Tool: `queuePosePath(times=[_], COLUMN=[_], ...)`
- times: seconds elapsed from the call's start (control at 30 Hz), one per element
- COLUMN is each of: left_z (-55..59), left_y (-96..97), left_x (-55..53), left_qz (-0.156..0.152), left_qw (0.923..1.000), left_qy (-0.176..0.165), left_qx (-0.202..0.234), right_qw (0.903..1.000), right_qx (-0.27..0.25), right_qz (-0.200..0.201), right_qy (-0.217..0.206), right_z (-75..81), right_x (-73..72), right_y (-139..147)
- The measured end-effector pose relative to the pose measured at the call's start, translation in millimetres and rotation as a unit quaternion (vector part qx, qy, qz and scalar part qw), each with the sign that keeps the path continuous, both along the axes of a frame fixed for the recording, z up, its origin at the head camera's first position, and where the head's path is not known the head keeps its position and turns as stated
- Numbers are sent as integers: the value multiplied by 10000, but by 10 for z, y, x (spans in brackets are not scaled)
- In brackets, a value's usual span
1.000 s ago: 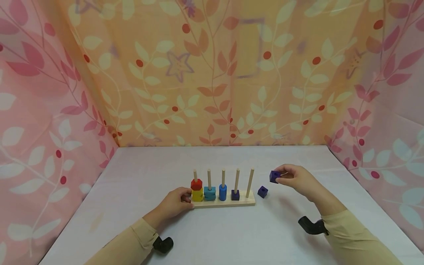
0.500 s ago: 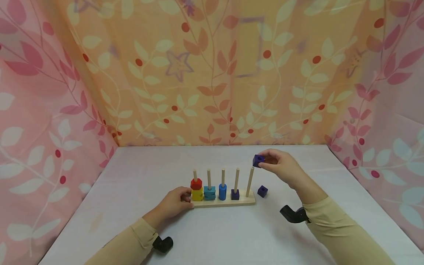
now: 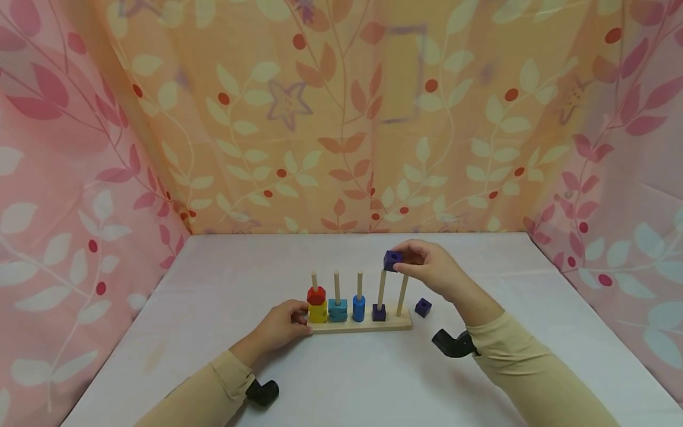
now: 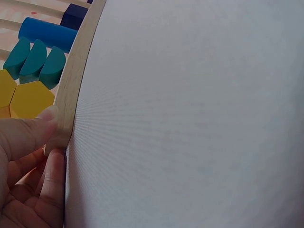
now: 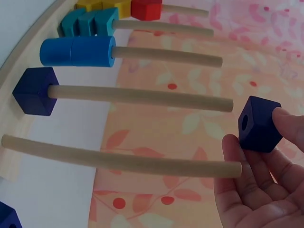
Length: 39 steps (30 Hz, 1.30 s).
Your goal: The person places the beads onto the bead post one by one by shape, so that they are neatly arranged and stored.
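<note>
A wooden peg stacker [image 3: 347, 327] stands on the table, its pegs upright. My left hand [image 3: 283, 325] grips its left end, thumb on the base [image 4: 71, 90] and fingers round the end. My right hand [image 3: 429, 267] pinches a dark purple cube [image 3: 392, 261] between thumb and fingers. The cube is at the top of the second peg from the right [image 5: 142, 97], off its tip in the right wrist view, its hole facing the peg. Another purple cube [image 3: 379, 313] sits at the bottom of that peg. The rightmost peg [image 3: 402, 296] is bare and passes in front of my right fingers in the right wrist view.
A loose purple cube [image 3: 423, 307] lies on the table right of the base. Other pegs bear blue cylinders [image 3: 358, 309], teal pieces [image 3: 337, 311], and yellow blocks [image 3: 318, 313] under a red one [image 3: 316, 296]. Patterned curtains [image 3: 341, 118] enclose the white table [image 3: 341, 379].
My right hand has carried the purple cube leftward and up from beside the stacker, past the rightmost peg, to the top of the second peg from the right. My left hand stays put.
</note>
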<state>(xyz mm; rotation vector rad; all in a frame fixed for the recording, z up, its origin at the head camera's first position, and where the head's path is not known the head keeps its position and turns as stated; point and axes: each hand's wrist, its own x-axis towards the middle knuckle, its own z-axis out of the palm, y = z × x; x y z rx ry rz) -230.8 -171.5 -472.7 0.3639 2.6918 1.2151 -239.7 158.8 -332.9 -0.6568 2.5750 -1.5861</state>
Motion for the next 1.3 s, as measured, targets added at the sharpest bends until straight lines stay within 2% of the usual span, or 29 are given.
queuePosePath(times=[0.3,0.63,0.83,1.03,1.3], left_z=[-4,-27,-18,-4,8], left_y=[-2,-12,-14,-13,-10], left_x=[-4,-13,-6,4,7], left_qz=[9,-10,-30,-42,-35], left_qw=[10000,10000,10000,10000,10000], left_qy=[26,4,45,40,49], left_qx=[-20,2,-15,8,15], right_qw=[9997,9990,9989,9977,9973], right_qx=[28,409,380,458,460], right_qz=[183,130,59,-104,-184], right_qy=[-171,-134,-271,-486,-544], right_z=[-37,-114,-148,-251,-378], right_x=[3,-15,-26,-60,-88], right_y=[-91,-125,-121,-112,-98])
